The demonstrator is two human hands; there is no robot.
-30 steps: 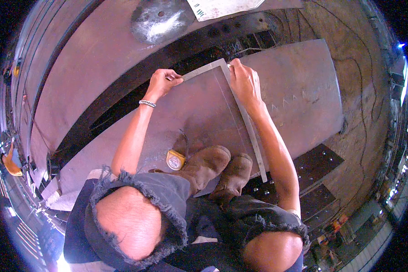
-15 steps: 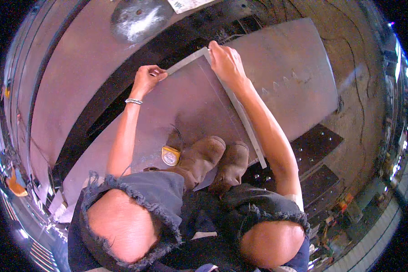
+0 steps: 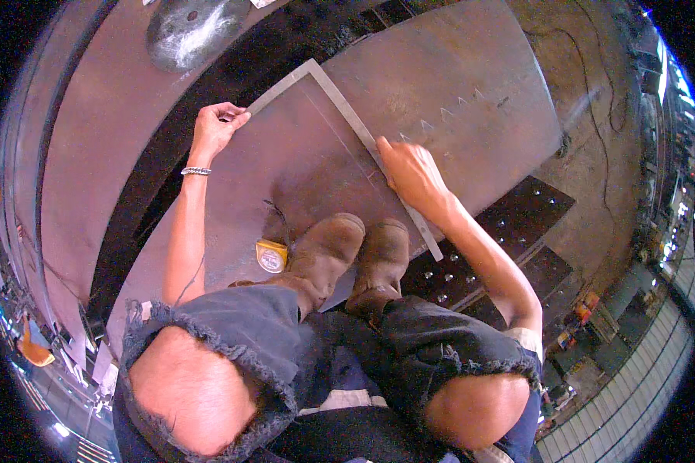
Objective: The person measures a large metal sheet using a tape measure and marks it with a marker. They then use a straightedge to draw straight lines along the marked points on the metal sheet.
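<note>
A metal framing square [image 3: 341, 101] lies on a large brownish steel plate [image 3: 316, 166], its corner pointing away from me. My left hand [image 3: 218, 130], a bracelet at its wrist, pinches the end of the short arm at the plate's far left edge. Against the outer edge of the long arm, about midway down, rests my right hand [image 3: 415, 176]. Its fingers are curled closed, and anything in them is hidden. A thin straight line runs on the plate inside the square. By my boots [image 3: 328, 243] sits a yellow tape measure [image 3: 271, 255].
Zigzag chalk marks [image 3: 449, 113] show on the plate right of the square. A round dark disc [image 3: 194, 32] lies on another plate at the upper left, beyond a dark gap. Perforated dark metal [image 3: 483, 247] lies at the right, with a cable [image 3: 587, 85] on the floor.
My right hand has slid from the square's corner down along its long arm toward me. My left hand stays at the short arm's end. The whole view has shifted slightly.
</note>
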